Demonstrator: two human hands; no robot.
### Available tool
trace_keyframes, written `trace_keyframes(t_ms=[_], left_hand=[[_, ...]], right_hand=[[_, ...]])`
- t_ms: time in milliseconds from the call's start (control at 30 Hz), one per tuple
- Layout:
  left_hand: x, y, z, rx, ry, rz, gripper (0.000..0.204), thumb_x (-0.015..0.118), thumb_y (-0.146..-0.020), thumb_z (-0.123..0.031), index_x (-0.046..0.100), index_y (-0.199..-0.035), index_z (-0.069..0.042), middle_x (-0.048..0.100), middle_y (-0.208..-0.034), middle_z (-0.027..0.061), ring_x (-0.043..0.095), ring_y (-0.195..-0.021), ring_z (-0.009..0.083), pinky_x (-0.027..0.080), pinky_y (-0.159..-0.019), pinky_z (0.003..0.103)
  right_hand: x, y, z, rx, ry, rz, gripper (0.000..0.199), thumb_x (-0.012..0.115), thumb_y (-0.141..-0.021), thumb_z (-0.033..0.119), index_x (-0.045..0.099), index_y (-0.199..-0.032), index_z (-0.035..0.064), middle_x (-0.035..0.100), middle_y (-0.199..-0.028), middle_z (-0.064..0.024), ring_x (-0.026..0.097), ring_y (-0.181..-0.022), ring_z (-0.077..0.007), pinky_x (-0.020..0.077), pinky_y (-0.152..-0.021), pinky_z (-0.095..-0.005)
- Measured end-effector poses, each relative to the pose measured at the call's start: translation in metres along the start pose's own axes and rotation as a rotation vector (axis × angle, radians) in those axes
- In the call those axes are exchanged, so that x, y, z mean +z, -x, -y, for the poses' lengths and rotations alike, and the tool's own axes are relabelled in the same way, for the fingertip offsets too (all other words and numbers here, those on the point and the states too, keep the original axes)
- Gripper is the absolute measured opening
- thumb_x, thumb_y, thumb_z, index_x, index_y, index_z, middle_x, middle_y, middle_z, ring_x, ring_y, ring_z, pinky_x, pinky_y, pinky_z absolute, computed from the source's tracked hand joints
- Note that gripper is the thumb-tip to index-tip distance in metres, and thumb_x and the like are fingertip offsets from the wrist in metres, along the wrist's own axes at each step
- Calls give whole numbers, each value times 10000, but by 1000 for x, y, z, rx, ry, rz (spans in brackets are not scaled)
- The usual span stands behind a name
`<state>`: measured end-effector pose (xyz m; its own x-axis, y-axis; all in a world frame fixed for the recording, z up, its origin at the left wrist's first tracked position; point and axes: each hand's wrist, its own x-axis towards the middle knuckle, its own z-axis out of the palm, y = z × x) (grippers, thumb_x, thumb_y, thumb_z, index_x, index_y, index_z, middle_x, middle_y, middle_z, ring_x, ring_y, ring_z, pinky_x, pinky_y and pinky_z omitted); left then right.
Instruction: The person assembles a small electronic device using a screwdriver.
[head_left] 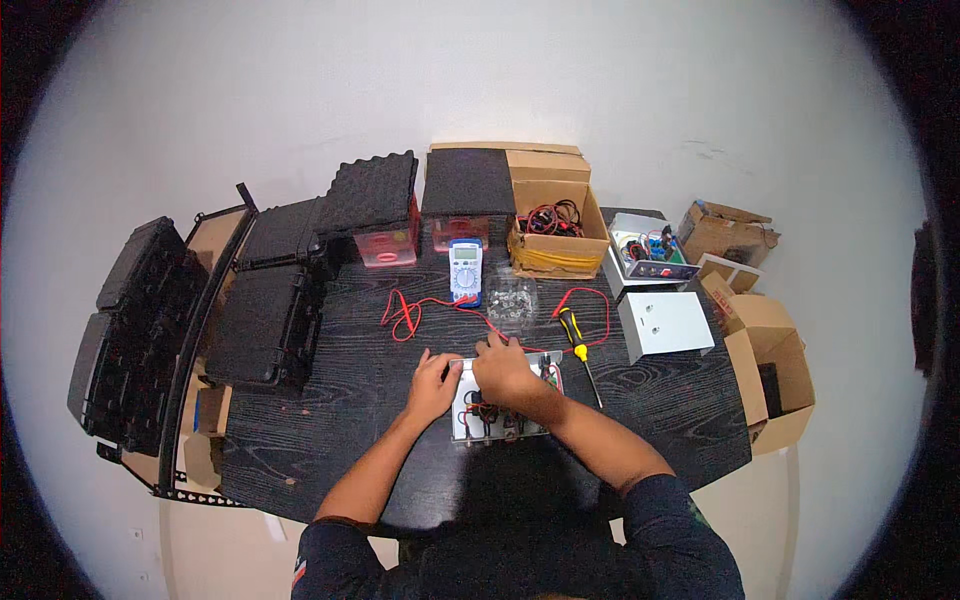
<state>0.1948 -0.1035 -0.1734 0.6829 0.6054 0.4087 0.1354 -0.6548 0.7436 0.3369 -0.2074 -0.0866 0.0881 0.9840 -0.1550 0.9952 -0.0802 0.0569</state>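
Observation:
In front of me on the table lies an open white metal electronics case with dark components, wires and a bit of green board inside. My left hand grips its far left edge, the thumb and fingers closed against the metal. My right hand reaches over the far wall of the case with its fingers curled together. Whatever those fingertips hold is hidden. Just beyond, a clear plastic tray contains small metal parts. A yellow and black screwdriver rests to the right.
A blue-rimmed multimeter with red leads lies beyond the case. A second electronics unit and a loose white panel are at the right. A cardboard box of cables, foam-topped bins and black hard cases line the table.

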Motion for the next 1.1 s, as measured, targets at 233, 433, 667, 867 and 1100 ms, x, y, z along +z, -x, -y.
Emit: trace_keyframes(t_ms=[233, 433, 667, 867, 1100], left_hand=[[-2, 0, -5, 4, -9, -1, 186, 608, -965, -189, 685, -1073, -59, 714, -981, 145, 674, -957, 341, 311, -1147, 590], [-5, 1, -12, 17, -34, -11, 278, 649, -888, -157, 643, -1152, -71, 677, -1182, 156, 624, -1147, 351, 301, -1148, 600], [-13, 1, -27, 218, -28, -78, 333, 688, -846, -167, 634, -1162, -76, 540, -1420, 181, 475, -1345, 415, 278, -1158, 601], [-6, 3, -18, 335, -96, -48, 174, 670, -887, -162, 690, -1034, -72, 542, -1413, 166, 481, -1339, 398, 262, -1156, 621], [-7, 2, -20, 318, -64, -106, 111, 679, -877, -93, 705, -980, -61, 623, -1299, 137, 526, -1287, 374, 291, -1149, 597]], right_hand=[[19, -2, 7, -109, 83, -213, 266, 672, -831, 188, 751, -1027, 25, 647, -1192, -152, 541, -1241, -348, 505, -935, -501], [11, 3, 10, -129, 71, -343, 310, 647, -850, 192, 739, -1067, -10, 606, -1337, -209, 499, -1338, -397, 497, -981, -515], [-25, 17, -18, -203, -369, -399, 235, 684, -815, 199, 743, -948, 14, 622, -1326, -227, 574, -1263, -408, 474, -1061, -457], [-16, 23, -24, -265, -666, -510, 193, 716, -815, 197, 718, -891, 20, 610, -1359, -215, 601, -1227, -391, 480, -1045, -441], [-4, 18, -28, -273, -920, -552, 167, 731, -849, 141, 737, -966, 22, 698, -1135, -155, 686, -1005, -275, 556, -823, -367]])
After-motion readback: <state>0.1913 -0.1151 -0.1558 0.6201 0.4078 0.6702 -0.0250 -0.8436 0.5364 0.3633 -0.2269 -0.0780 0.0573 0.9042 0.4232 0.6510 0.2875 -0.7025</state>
